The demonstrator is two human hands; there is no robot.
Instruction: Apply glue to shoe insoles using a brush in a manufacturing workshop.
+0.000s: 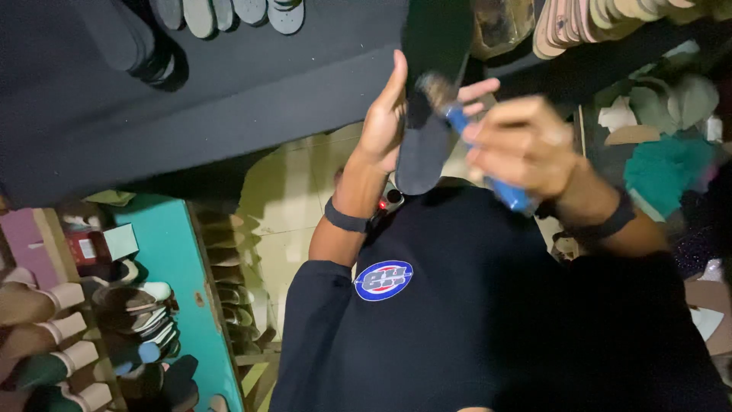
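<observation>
Dark shoe sole (424, 145) held in left hand (383, 114) grip, right hand (523, 145) grip clamped on blue-handled brush (488, 164) touching it

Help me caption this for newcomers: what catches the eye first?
At centre top, the left hand holds up a dark shoe sole while the right hand works a blue-handled brush against it. Stacked soles crowd the upper right; finished sandals line the lower left.
</observation>
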